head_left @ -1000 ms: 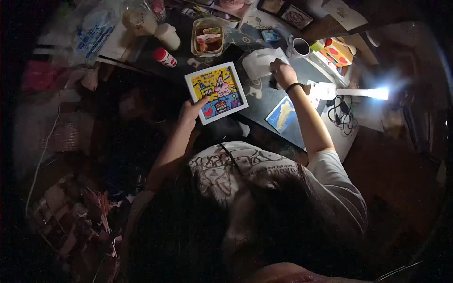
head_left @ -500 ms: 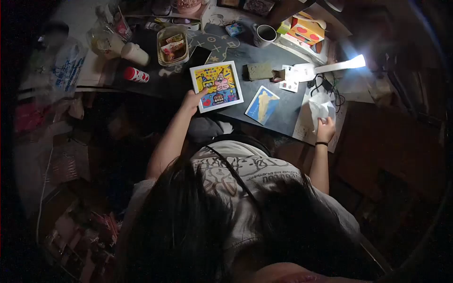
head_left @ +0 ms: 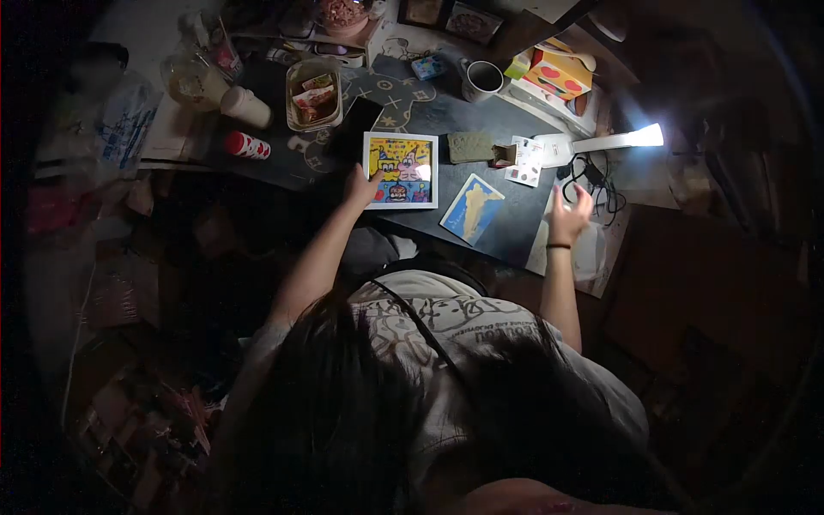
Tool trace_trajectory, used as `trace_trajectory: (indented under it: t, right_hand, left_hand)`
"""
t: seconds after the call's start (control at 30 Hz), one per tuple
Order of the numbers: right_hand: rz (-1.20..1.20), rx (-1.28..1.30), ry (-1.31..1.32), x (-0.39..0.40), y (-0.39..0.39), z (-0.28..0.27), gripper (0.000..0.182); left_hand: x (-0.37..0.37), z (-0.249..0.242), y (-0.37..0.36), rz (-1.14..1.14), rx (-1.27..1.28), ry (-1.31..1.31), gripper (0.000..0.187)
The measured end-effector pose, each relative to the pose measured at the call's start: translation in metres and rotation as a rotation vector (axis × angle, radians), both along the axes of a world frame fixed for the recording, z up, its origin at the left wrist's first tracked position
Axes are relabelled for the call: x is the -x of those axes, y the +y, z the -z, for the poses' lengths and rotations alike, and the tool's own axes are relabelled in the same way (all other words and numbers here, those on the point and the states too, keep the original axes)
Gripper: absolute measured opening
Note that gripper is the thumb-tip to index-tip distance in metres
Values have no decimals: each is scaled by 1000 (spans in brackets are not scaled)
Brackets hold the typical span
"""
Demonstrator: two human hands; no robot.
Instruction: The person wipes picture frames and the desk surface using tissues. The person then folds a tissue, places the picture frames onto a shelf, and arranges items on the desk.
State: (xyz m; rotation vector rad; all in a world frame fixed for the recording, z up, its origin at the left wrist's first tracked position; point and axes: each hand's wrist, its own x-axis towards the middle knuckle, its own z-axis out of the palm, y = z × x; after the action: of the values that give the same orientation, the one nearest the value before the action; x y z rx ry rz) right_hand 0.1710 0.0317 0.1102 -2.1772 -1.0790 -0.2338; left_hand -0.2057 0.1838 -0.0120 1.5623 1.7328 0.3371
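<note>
My left hand is closed on the lower left edge of a white picture frame, its thumb over the front. Inside the frame is a bright yellow, pink and blue cartoon picture. My right hand is raised over the right end of the desk, thumb and fingers apart, holding nothing. A thin whitish sheet or bag lies partly behind that hand and wrist. Between the hands rests a blue card with a pale tan shape. Above it are a grey-green block, a small brown box and a printed white card.
A lit white lamp leans over dark cables at the right. Along the back stand a dark-filled mug, an orange box and a food tub. A phone, red-capped bottle and white cup are leftward.
My right hand has let go of the crumpled whitish sheet, opened, and moved left and slightly up. The picture frame, still in my left hand, has straightened and sits slightly lower.
</note>
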Motion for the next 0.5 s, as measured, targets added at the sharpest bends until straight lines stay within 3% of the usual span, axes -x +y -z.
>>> trace_trajectory:
  t: [0.03, 0.1, 0.2, 0.27, 0.4, 0.5]
  right_hand:
    - [-194, 13, -23, 6, 31, 6, 51]
    - [-343, 16, 164, 35, 98, 3, 66]
    - [-256, -6, 189, 57, 186, 24, 92]
    - [-206, 122, 258, 70, 219, 21, 103]
    - [-10, 203, 309, 95, 246, 28, 98]
    - [-9, 156, 326, 94, 252, 32, 89]
  left_hand:
    - [-1, -5, -2, 6, -22, 73, 46]
    - [0, -5, -3, 39, -72, 92, 46]
    - [1, -17, -6, 108, -93, 195, 45]
    - [0, -23, -4, 138, -75, 279, 45]
    - [3, -33, 0, 252, 29, 414, 39]
    - [2, -42, 5, 275, 60, 410, 39]
